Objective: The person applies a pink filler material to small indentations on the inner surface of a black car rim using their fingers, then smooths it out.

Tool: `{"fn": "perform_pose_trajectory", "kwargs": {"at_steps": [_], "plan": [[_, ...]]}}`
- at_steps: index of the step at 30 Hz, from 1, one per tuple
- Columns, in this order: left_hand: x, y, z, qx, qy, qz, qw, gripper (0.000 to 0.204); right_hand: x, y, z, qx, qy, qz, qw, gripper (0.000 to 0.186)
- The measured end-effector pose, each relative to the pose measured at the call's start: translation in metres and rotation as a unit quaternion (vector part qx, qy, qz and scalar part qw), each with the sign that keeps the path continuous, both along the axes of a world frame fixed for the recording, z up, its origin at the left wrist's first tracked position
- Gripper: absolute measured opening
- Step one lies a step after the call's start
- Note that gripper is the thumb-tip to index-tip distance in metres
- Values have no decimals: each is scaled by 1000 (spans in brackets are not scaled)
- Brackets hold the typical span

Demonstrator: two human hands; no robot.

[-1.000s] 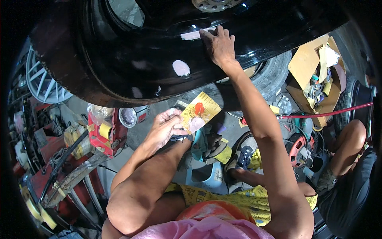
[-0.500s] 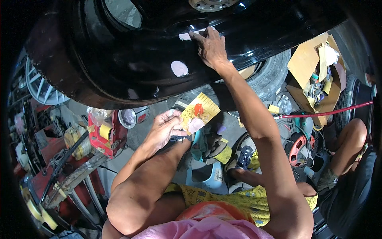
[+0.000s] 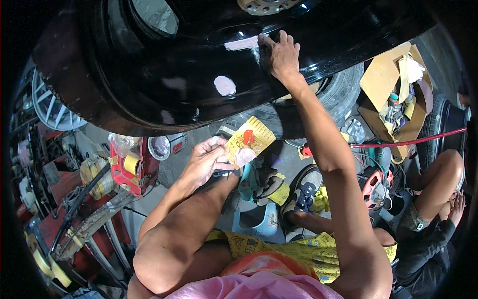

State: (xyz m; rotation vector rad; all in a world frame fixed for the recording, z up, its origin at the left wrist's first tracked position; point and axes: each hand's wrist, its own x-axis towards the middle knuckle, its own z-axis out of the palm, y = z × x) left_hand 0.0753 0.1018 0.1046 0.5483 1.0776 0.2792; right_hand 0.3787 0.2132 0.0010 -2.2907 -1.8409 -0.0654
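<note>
A glossy black curved body panel (image 3: pixel 189 60) spans the top, marked by a pink filler streak (image 3: pixel 240 43) and an oval pink patch (image 3: pixel 224 85). My right hand (image 3: pixel 283 58) touches it at the streak's right end, its bent fingers apart, the thumb mostly hidden; I see no tool in them. Below the panel, my left hand (image 3: pixel 207 157) grips a yellow card (image 3: pixel 260 140) bearing a blob of red paste and a smear of pale pink filler.
A co-worker's knee (image 3: pixel 443 174) and hand (image 3: pixel 455 207) are at right, near a red hose (image 3: pixel 413 141), an open cardboard box (image 3: pixel 374 74) and tyres (image 3: pixel 343 84). Left stand a red tool stand (image 3: pixel 124 172), tin (image 3: pixel 162 145) and silver wheel (image 3: pixel 50 99); below, a blue stool (image 3: pixel 249 224).
My right hand shifted left along the streak, then back right, uncovering more of it. The co-worker's hand has appeared beside their knee. My left hand holds still with the card.
</note>
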Motion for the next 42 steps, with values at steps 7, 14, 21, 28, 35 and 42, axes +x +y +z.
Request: {"fn": "perform_pose_trajectory", "kwargs": {"at_steps": [7,14,21,28,35,42], "plan": [[1,0,1,-1,-3,2,1000,5,-26,3,7,34,63,31,997,50],[3,0,3,4,3,-5,1000,5,-45,1,18,52,144,61,986,43],[1,1,3,4,0,-2,1000,5,-29,-2,12,32,56,45,997,49],[2,1,6,2,-3,4,1000,5,-5,-1,1,18,-13,9,1000,63],[4,1,3,10,-8,4,1000,5,12,-12,-5,53,-2,-17,998,58],[4,2,4,4,0,-7,1000,5,-18,-23,10,23,71,30,997,55]]}}
